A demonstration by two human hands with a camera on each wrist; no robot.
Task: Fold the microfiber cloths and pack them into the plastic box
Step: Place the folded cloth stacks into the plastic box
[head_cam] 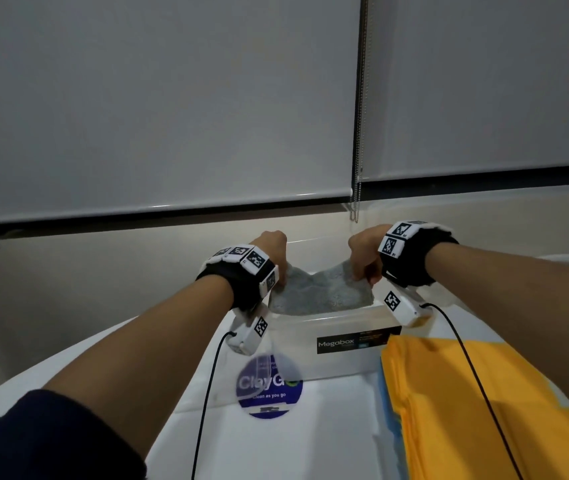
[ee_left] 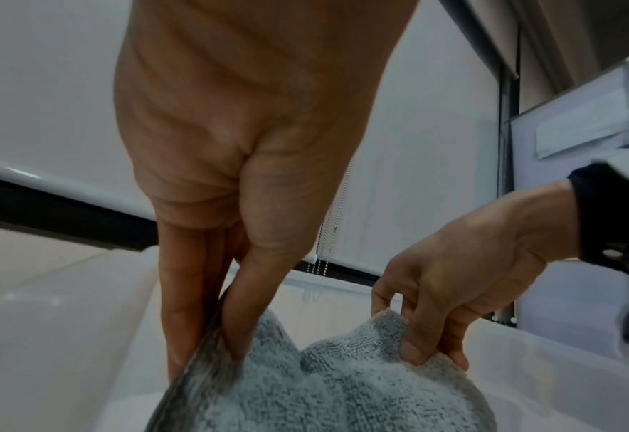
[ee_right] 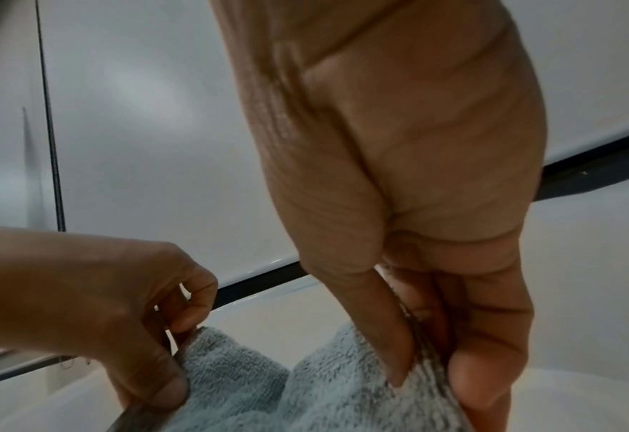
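Head view: 2 hands hold 1 grey microfiber cloth over the open top of a clear plastic box. Left hand pinches the cloth's left end; right hand pinches its right end, and the cloth sags between them, its lower edge at the box's rim. A dark label reading "Megabox" is on the near wall of the box. The box stands on a white surface. A stack of yellow cloths lies on the surface, right of the box and nearer the camera, with a blue layer showing at its left edge. A round purple sticker lies on the surface in front of the box. Each wrist carries a black band with printed square markers and a black cable. Grey roller blinds fill the background.

Left wrist view: left hand points downward, thumb and fingers pressed together on an edge of the grey microfiber cloth. Right hand enters from the right, thumb and fingers curled on the opposite raised corner. The cloth dips between the 2 grips, above the pale box interior.

Right wrist view: right hand points downward, thumb and fingers closed on the cloth's edge. Left hand enters from the left, pinching the other corner. The grey microfiber cloth hangs in a fold between them.
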